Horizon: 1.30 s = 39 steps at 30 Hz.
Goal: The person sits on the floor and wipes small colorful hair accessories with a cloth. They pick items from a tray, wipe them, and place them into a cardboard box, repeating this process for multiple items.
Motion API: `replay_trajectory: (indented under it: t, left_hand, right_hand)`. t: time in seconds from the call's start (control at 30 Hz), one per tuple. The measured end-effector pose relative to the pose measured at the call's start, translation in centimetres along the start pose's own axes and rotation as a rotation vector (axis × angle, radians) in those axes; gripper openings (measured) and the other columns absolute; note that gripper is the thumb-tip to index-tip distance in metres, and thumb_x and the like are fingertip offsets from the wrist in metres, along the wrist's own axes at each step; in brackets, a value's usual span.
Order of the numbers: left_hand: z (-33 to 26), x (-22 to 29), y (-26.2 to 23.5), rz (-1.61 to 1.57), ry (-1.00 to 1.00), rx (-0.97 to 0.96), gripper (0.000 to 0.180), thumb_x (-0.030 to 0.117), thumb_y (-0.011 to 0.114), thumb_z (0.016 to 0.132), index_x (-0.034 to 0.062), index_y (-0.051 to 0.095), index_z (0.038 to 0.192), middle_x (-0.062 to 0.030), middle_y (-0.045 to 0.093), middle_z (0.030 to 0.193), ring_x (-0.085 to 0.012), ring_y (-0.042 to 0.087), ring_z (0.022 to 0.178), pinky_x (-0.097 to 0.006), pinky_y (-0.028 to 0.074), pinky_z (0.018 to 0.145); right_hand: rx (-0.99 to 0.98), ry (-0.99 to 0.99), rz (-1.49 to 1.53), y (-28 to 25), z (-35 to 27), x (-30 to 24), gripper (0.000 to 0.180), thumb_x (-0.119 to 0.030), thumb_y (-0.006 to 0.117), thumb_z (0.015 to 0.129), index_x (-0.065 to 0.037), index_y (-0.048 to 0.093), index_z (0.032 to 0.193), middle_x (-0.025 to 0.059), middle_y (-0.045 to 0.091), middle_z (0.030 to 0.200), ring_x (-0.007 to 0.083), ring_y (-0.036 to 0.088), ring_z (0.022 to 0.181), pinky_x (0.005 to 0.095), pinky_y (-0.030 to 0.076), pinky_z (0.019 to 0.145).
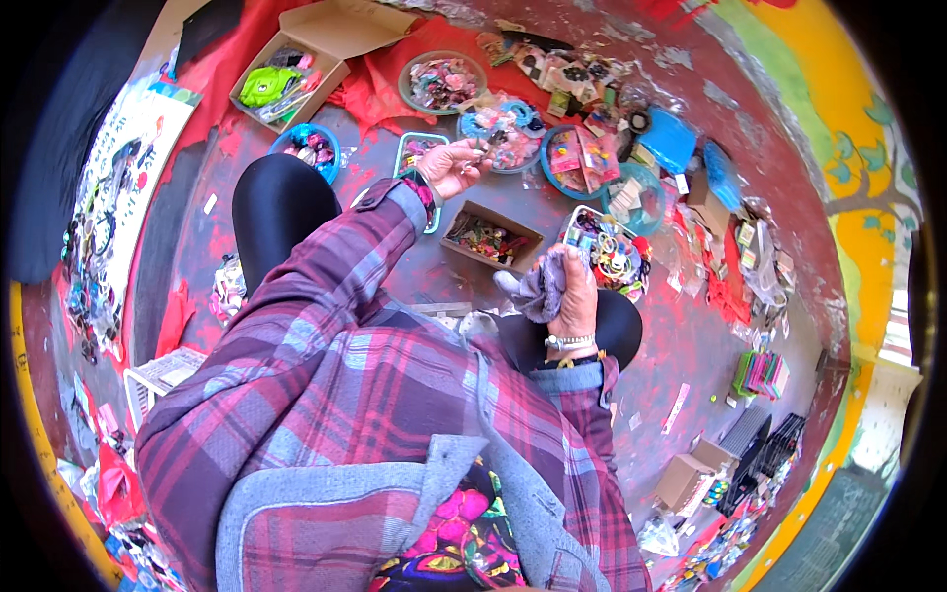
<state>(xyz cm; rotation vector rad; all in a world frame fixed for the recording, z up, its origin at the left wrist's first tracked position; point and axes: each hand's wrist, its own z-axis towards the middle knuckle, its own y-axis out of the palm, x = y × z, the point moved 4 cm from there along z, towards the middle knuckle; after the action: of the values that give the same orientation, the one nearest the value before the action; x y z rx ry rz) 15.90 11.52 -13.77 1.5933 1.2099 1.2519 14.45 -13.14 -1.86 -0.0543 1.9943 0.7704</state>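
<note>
My left hand (454, 170) reaches forward above the baskets, its fingers pinched together around something small and dark that I cannot make out. Just ahead of it lies a basket of pink and blue pieces (512, 150). Over my right knee, my right hand (577, 301) is closed on a crumpled grey-purple cloth (538, 289). Between the two hands an open cardboard box (470, 255) holds small colourful trinkets. A white-rimmed tray of hair ties and beads (604, 249) sits right beyond my right hand. Partly under my left wrist is a green-rimmed tray (403, 158).
A cardboard box with a bright green item (264, 87) stands at the far left, by a blue basin (335, 163). Ahead are a round basket of pink pieces (441, 83) and a blue basin with pink packets (580, 163). Colourful stacked items (761, 375) lie at right.
</note>
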Motion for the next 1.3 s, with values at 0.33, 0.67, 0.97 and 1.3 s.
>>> replay_trajectory:
  t: [0.33, 0.67, 0.97, 1.3]
  left_hand:
    - [-11.9, -8.1, 12.4, 0.269, -0.339, -0.074, 0.014, 0.006, 0.054, 0.081, 0.0027, 0.050, 0.094, -0.0120, 0.059, 0.081, -0.0097, 0.057, 0.056, -0.013, 0.037, 0.037]
    - [-13.8, -9.7, 12.9, 0.367, -0.332, -0.192, 0.014, 0.005, 0.051, 0.079, 0.0022, 0.052, 0.093, -0.0196, 0.060, 0.092, -0.0192, 0.062, 0.070, -0.020, 0.039, 0.045]
    - [-13.2, -9.6, 13.0, 0.382, -0.291, -0.145, 0.022, 0.023, 0.060, 0.084, 0.0028, 0.053, 0.088, -0.0130, 0.061, 0.083, -0.0131, 0.059, 0.064, -0.016, 0.035, 0.040]
    - [-12.6, -9.5, 12.4, 0.516, -0.220, -0.049, 0.013, 0.011, 0.057, 0.085, 0.0001, 0.054, 0.090, -0.0094, 0.060, 0.081, -0.0068, 0.053, 0.058, -0.013, 0.033, 0.039]
  right_hand:
    - [-0.099, -0.125, -0.065, -1.8, -2.8, -1.5, 0.039, -0.004, 0.057, 0.079, 0.002, 0.048, 0.116, 0.0102, 0.061, 0.090, 0.0132, 0.059, 0.076, 0.0248, 0.049, 0.069]
    - [-0.053, -0.144, -0.137, -0.2, -6.3, -1.3, 0.013, -0.003, 0.061, 0.078, -0.001, 0.060, 0.091, 0.0056, 0.062, 0.083, 0.0117, 0.059, 0.071, 0.0223, 0.047, 0.064]
    - [-0.070, -0.275, 0.003, -1.1, -5.9, -1.6, 0.016, 0.006, 0.057, 0.078, 0.001, 0.059, 0.093, 0.0093, 0.061, 0.093, 0.0148, 0.060, 0.081, 0.0242, 0.049, 0.073]
    - [-0.047, -0.224, -0.031, -0.3, -4.9, -1.4, 0.035, 0.008, 0.053, 0.078, 0.000, 0.051, 0.113, 0.0092, 0.060, 0.098, 0.0146, 0.059, 0.084, 0.0237, 0.048, 0.074]
